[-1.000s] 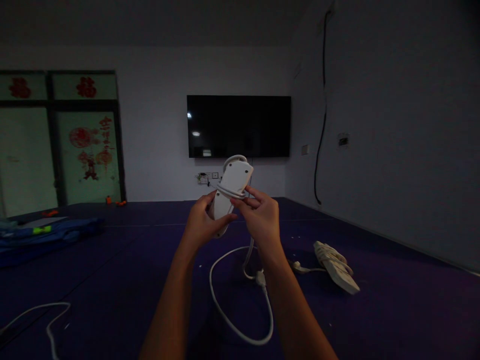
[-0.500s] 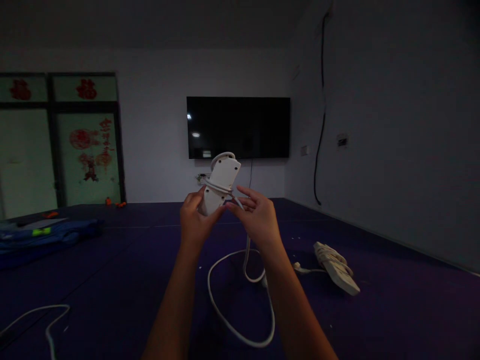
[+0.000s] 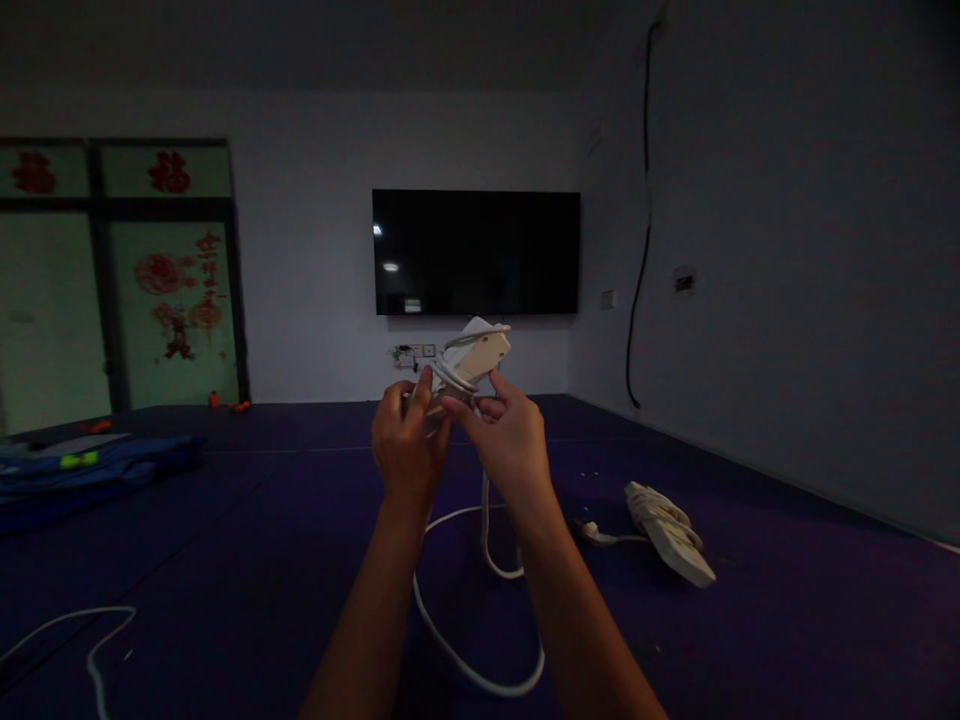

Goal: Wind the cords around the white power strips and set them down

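A white power strip (image 3: pixel 486 351) is held up in front of me, tilted, with turns of its white cord (image 3: pixel 454 374) around its body. My left hand (image 3: pixel 409 435) is closed on the strip's lower end. Close beside it, my right hand (image 3: pixel 510 435) pinches the cord against the strip, its index fingertip by the strip's edge. From the right hand the cord hangs down and lies in a wide loop on the purple surface. My right forearm hides part of that loop.
A second power strip (image 3: pixel 671 540) wrapped in its cord lies to the right, its plug (image 3: pixel 596 535) beside it. Another white cable (image 3: pixel 94 655) is at lower left. Folded blue fabric (image 3: pixel 142 460) lies at left. A television (image 3: pixel 480 255) hangs on the far wall.
The power strip has been turned and tipped over to the right, and its screwed underside faces me less. My left hand has shifted right, and both hands are closer together.
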